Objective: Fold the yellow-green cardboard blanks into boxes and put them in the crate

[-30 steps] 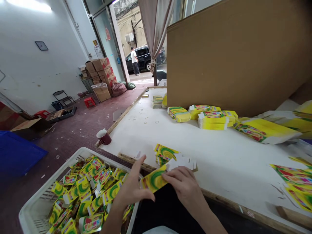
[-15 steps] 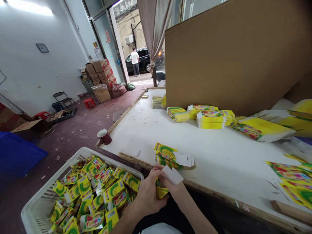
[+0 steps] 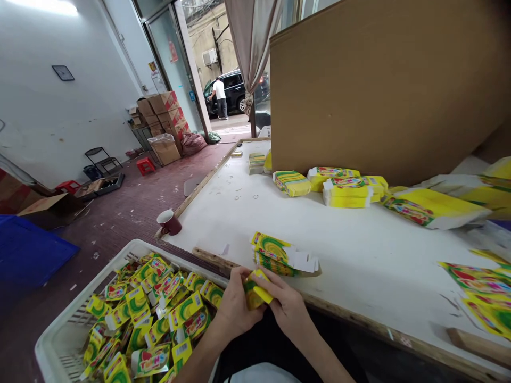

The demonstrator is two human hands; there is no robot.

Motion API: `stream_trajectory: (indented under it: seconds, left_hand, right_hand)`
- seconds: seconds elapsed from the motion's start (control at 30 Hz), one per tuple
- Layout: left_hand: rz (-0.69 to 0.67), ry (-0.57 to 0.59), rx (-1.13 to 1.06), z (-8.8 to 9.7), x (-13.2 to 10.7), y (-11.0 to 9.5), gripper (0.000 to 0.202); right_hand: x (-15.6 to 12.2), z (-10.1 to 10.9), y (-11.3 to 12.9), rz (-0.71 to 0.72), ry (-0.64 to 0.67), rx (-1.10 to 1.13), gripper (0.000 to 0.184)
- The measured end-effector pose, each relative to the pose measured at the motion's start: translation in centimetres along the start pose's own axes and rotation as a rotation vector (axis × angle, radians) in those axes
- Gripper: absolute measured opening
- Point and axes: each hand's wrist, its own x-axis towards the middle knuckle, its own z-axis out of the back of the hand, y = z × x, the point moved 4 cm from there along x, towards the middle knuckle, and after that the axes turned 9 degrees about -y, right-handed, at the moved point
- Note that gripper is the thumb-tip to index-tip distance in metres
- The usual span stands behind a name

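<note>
My left hand and my right hand are both closed round one small yellow-green carton, held at the near edge of the white table. The carton looks folded up into a box shape. Just beyond my hands lies a short stack of flat yellow-green carton blanks with white flaps. To my left, below the table edge, stands a white plastic crate filled with several folded cartons of the same print.
A dark red mug sits at the table's left corner. Stacks of yellow cartons and bagged packs lie along a tall cardboard sheet. More flat blanks lie at right. Cardboard boxes stand by the open door.
The flat blank I held a second ago has been folded into a box between both hands, and its white flap is now tucked in. My hands moved slightly left.
</note>
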Motion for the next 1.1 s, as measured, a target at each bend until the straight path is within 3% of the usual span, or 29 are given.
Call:
stream_trajectory:
  seconds: [0.13,0.37,0.43,0.57,0.67,0.73,0.77,0.87,0.93,1.0,1.1]
  left_hand:
    - [0.014,0.001,0.145,1.5,0.2,-0.1,0.050]
    - [-0.063,0.084,0.171,2.3,0.4,-0.3,0.057]
    - [-0.099,0.101,0.199,2.1,0.4,-0.6,0.059]
    - [-0.113,0.060,0.238,1.7,0.2,-1.1,0.057]
    - [-0.081,0.059,0.196,2.1,-0.1,-0.8,0.058]
    - [-0.037,0.025,0.200,3.5,-0.2,0.3,0.058]
    - [-0.002,-0.014,0.233,4.7,-0.3,1.2,0.056]
    - [0.149,-0.171,0.472,9.4,-0.9,5.1,0.050]
    - [0.261,-0.254,0.730,12.6,-1.9,8.0,0.058]
    - [0.338,-0.322,0.899,14.7,-3.0,10.4,0.073]
    - [0.322,-0.284,0.835,14.7,-3.6,12.0,0.072]
  right_hand:
    - [0.4,0.3,0.2,-0.025,0.091,-0.076,0.054]
    - [1.1,1.9,2.2,-0.069,0.349,-0.104,0.036]
    - [1.2,2.0,2.1,-0.108,0.322,-0.095,0.035]
    - [0.8,0.9,1.5,-0.228,0.138,-0.071,0.026]
    - [0.9,0.5,1.6,-0.171,0.189,-0.017,0.044]
    - [1.7,1.5,1.2,-0.113,0.163,-0.036,0.060]
    - [2.4,2.5,0.7,-0.093,0.088,-0.086,0.062]
    - [4.5,5.6,-1.8,-0.092,-0.201,-0.393,0.052]
    - [5.4,6.4,-3.9,-0.145,-0.193,-0.609,0.046]
    - [5.7,6.2,-5.6,-0.182,-0.094,-0.739,0.037]
    - [5.4,5.6,-6.6,-0.175,-0.060,-0.794,0.034]
